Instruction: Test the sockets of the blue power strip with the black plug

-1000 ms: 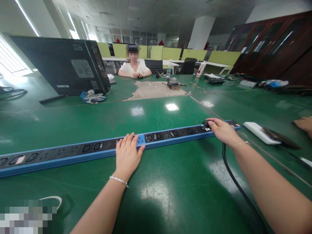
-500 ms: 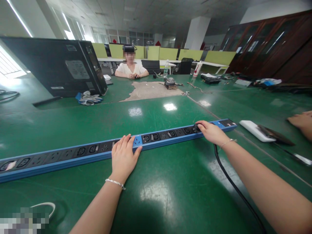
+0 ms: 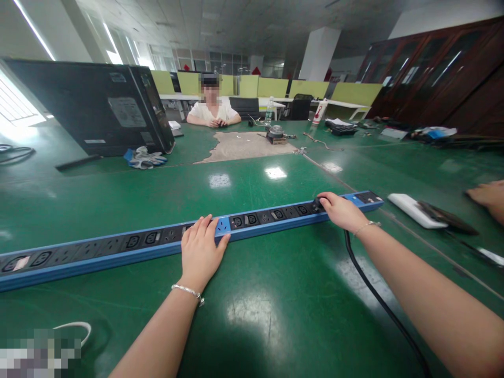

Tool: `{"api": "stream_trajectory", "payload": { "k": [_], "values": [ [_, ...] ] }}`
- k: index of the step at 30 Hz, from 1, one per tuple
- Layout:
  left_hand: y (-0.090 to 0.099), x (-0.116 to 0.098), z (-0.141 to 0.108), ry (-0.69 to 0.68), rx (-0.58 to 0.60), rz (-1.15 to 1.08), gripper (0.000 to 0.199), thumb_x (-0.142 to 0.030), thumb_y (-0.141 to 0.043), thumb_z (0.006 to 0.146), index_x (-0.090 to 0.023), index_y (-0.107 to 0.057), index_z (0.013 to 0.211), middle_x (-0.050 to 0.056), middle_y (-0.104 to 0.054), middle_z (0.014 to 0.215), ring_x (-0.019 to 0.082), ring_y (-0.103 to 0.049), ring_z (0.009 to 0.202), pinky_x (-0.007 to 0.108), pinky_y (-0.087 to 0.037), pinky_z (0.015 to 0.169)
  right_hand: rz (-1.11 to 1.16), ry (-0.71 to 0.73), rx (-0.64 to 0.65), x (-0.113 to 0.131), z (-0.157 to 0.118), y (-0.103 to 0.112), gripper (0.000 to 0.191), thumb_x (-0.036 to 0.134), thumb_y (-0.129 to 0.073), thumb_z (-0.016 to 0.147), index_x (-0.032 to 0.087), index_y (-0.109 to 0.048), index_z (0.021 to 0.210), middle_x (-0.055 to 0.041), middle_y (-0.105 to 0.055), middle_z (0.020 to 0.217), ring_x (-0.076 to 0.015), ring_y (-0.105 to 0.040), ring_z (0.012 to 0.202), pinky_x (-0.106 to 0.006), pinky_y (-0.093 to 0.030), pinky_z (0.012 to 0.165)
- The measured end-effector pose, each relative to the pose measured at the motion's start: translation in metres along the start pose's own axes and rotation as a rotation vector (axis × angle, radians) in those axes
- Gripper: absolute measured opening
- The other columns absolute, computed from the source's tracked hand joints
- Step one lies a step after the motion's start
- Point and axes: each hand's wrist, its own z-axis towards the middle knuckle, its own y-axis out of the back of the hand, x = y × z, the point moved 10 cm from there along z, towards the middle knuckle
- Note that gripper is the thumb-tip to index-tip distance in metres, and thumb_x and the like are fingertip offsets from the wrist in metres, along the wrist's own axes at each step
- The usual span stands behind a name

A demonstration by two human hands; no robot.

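A long blue power strip (image 3: pixel 255 231) with black sockets runs slantwise over the green table. Near its middle, my left hand (image 3: pixel 201 247) lies across the top and grips it, fingers over the sockets and thumb along the near side. Toward the strip's right end, my right hand (image 3: pixel 334 207) is closed around a black plug (image 3: pixel 317 205) pressed to a socket. The plug's lower part is hidden, so I cannot tell how deep it sits. Its black cord (image 3: pixel 368 283) curves down toward me under the right forearm.
On the left stand a black computer case (image 3: pixel 94 110) and a pair of work gloves (image 3: pixel 145 157). A white box-like device (image 3: pixel 415 210) lies at right, near another person's hand (image 3: pixel 488 197). A person (image 3: pixel 213 113) sits across the table, by a bottle (image 3: pixel 269 111).
Both hands keep their places on the strip and plug. The view has shifted very slightly; nothing else visibly differs.
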Motion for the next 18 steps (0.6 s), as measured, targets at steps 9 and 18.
{"api": "stream_trajectory", "payload": {
  "k": [9, 18],
  "values": [
    [-0.001, 0.0, 0.001, 0.013, 0.016, -0.003, 0.048, -0.047, -0.043, 0.088, -0.017, -0.055, 0.123, 0.011, -0.055, 0.133, 0.028, -0.045, 0.126, 0.046, -0.032, 0.103, -0.059, -0.025, 0.049, 0.006, -0.001, -0.006, 0.04, 0.037, -0.029, 0.092, 0.022, -0.057, 0.117, -0.0098, -0.069, 0.104, -0.0247, -0.064, 0.092, -0.033, -0.045, 0.078],
    [-0.001, 0.001, 0.001, 0.023, 0.02, 0.008, 0.048, -0.046, -0.044, 0.087, -0.018, -0.055, 0.124, 0.01, -0.055, 0.133, 0.028, -0.045, 0.126, 0.047, -0.031, 0.104, -0.157, -0.068, 0.079, 0.011, -0.008, -0.018, 0.043, 0.038, -0.024, 0.093, 0.022, -0.048, 0.125, -0.0136, -0.069, 0.095, -0.0279, -0.065, 0.086, -0.037, -0.045, 0.074]
  ]
}}
